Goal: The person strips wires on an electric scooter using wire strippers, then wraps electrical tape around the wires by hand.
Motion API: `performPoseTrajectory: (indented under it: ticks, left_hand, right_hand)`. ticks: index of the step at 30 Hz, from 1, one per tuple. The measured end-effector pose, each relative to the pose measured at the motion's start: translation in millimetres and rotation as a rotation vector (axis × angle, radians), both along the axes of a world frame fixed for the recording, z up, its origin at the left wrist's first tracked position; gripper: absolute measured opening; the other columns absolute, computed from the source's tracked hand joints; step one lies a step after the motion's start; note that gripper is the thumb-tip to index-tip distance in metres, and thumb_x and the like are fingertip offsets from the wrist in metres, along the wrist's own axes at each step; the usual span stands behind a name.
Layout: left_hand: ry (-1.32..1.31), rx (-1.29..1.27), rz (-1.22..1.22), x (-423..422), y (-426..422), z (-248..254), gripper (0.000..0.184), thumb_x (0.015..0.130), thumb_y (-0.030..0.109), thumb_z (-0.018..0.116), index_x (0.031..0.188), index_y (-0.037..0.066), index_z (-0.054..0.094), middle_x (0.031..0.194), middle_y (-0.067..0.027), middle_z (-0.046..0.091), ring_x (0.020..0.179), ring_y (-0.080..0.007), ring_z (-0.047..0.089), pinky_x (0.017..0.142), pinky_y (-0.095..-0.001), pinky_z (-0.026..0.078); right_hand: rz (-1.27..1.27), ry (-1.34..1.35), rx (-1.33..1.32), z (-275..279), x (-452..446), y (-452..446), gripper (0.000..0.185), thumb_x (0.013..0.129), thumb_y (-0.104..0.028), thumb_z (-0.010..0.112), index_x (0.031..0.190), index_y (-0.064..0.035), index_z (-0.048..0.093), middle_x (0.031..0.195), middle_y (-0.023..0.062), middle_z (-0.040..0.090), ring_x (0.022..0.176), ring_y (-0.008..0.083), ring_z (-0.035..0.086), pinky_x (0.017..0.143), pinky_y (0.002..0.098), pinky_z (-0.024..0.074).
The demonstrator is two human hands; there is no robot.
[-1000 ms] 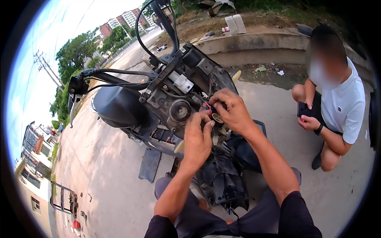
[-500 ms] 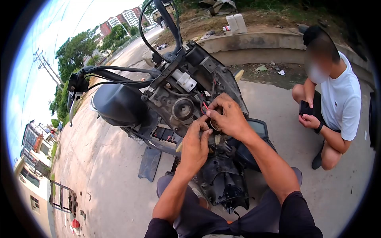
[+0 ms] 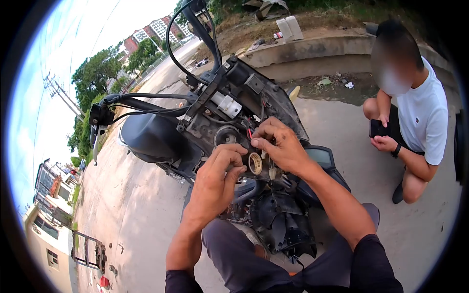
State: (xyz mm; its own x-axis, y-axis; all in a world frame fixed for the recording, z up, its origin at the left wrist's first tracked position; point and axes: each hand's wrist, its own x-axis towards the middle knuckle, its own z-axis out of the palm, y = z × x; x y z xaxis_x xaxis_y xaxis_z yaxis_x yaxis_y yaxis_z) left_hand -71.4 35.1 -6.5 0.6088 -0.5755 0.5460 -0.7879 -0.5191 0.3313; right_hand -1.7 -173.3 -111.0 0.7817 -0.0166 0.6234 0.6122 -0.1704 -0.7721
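Note:
The opened front of a scooter (image 3: 200, 129), its wiring and round horn (image 3: 226, 138) exposed, lies before me. My right hand (image 3: 282, 146) pinches a red wire (image 3: 250, 133) between thumb and fingertips. A tape roll (image 3: 255, 163) with a pale core hangs just below those fingertips, between my hands; what holds it up is hidden. My left hand (image 3: 212, 178) is to the left of the roll, fingers curled and thumb close to them; anything in its grip is too small to make out. A white connector block (image 3: 227, 106) sits above the horn.
At the right, a person (image 3: 422, 115) in a white shirt squats with a phone (image 3: 379, 128). Black plastic parts (image 3: 283, 222) lie between my legs. The scooter's seat (image 3: 151, 136) is at the left, with a low concrete kerb (image 3: 317, 50) behind.
My left hand has moved left and away from my right hand, which stays at the red wire. The tape roll now shows more fully between them. The view has shifted slightly.

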Motion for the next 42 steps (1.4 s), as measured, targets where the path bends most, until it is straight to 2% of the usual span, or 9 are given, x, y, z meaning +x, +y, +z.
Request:
performPoseTrajectory:
  ticks: [3, 4, 5, 12, 21, 26, 33, 39, 42]
  left_hand:
    - [0.075, -0.048, -0.054, 6.4, 11.7, 19.6, 0.020, 0.092, -0.014, 0.069, 0.103, -0.001, 0.060, 0.120, -0.0142, 0.071, 0.094, -0.0227, 0.069, 0.086, -0.0335, 0.055]
    - [0.084, -0.070, -0.074, 9.9, 14.3, 23.6, 0.021, 0.091, -0.014, 0.070, 0.104, -0.001, 0.060, 0.119, -0.0138, 0.071, 0.092, -0.0236, 0.070, 0.085, -0.0350, 0.056]
    - [0.113, -0.075, -0.101, 15.5, 17.1, 26.8, 0.017, 0.093, -0.014, 0.068, 0.102, -0.002, 0.060, 0.118, -0.0122, 0.071, 0.094, -0.0160, 0.068, 0.087, -0.0316, 0.055]
    - [0.338, -0.080, -0.216, 42.2, 7.5, 47.0, 0.009, 0.099, -0.011, 0.064, 0.101, -0.003, 0.059, 0.119, -0.0111, 0.071, 0.098, -0.0122, 0.065, 0.089, -0.0302, 0.055]
    - [0.091, 0.510, -0.266, 61.1, -19.7, 65.5, 0.017, 0.092, -0.003, 0.072, 0.098, 0.002, 0.058, 0.156, -0.0176, 0.058, 0.126, -0.0385, 0.065, 0.102, -0.0456, 0.052]
    - [0.069, 0.563, -0.261, 80.8, -27.1, 70.6, 0.016, 0.093, 0.001, 0.073, 0.099, 0.001, 0.058, 0.155, -0.0190, 0.059, 0.129, -0.0417, 0.063, 0.106, -0.0497, 0.050]
    - [0.066, 0.567, -0.293, 90.1, -30.1, 77.6, 0.016, 0.093, 0.000, 0.072, 0.097, 0.001, 0.056, 0.149, -0.0214, 0.062, 0.127, -0.0427, 0.063, 0.108, -0.0495, 0.049]
    - [0.183, 0.341, -0.251, 87.4, -21.4, 86.5, 0.015, 0.095, -0.003, 0.071, 0.098, 0.002, 0.057, 0.123, -0.0132, 0.066, 0.107, -0.0251, 0.064, 0.097, -0.0385, 0.049]
    - [0.225, 0.278, -0.277, 80.7, -25.9, 90.1, 0.014, 0.096, -0.002, 0.072, 0.100, 0.002, 0.059, 0.115, -0.0097, 0.063, 0.100, -0.0200, 0.060, 0.093, -0.0352, 0.048]
  right_hand:
    - [0.051, 0.189, 0.295, 1.6, 8.8, -19.0, 0.025, 0.100, -0.015, 0.075, 0.120, 0.0009, 0.074, 0.105, 0.0099, 0.073, 0.088, 0.0164, 0.069, 0.080, 0.0354, 0.0561]
    - [0.036, 0.226, 0.255, 4.1, 6.2, -21.1, 0.026, 0.100, -0.015, 0.076, 0.120, 0.0015, 0.074, 0.106, 0.0102, 0.073, 0.088, 0.0164, 0.069, 0.081, 0.0351, 0.0562]
    - [0.021, 0.265, 0.214, 5.7, 4.2, -22.8, 0.027, 0.099, -0.015, 0.076, 0.120, 0.0020, 0.074, 0.107, 0.0105, 0.074, 0.089, 0.0163, 0.070, 0.081, 0.0349, 0.0564]
    - [0.005, 0.133, 0.027, -5.4, 6.3, -11.6, 0.023, 0.097, -0.015, 0.077, 0.111, 0.0021, 0.075, 0.102, 0.0128, 0.071, 0.091, 0.0203, 0.070, 0.080, 0.0373, 0.0553]
    - [0.199, 0.317, 0.416, 13.9, 7.5, -16.2, 0.017, 0.110, -0.015, 0.063, 0.118, 0.0006, 0.063, 0.078, 0.0016, 0.063, 0.060, 0.0082, 0.055, 0.054, 0.0285, 0.0435]
    - [0.242, 0.326, 0.483, 12.5, 13.5, -16.7, 0.016, 0.111, -0.014, 0.061, 0.119, -0.0005, 0.061, 0.076, 0.0017, 0.063, 0.056, 0.0074, 0.055, 0.050, 0.0264, 0.0429]
    - [0.223, 0.276, 0.429, 7.4, 18.2, -21.6, 0.017, 0.108, -0.012, 0.063, 0.121, -0.0017, 0.063, 0.086, 0.0028, 0.067, 0.068, 0.0070, 0.060, 0.057, 0.0257, 0.0493]
    - [-0.001, 0.080, 0.247, 22.2, 4.1, -36.3, 0.032, 0.101, -0.015, 0.074, 0.129, 0.0008, 0.069, 0.111, 0.0065, 0.072, 0.094, 0.0134, 0.068, 0.087, 0.0321, 0.0562]
    - [0.026, -0.075, 0.225, 46.2, -23.8, -36.9, 0.042, 0.100, -0.022, 0.079, 0.134, -0.0005, 0.069, 0.122, 0.0102, 0.071, 0.100, 0.0153, 0.067, 0.088, 0.0332, 0.0562]
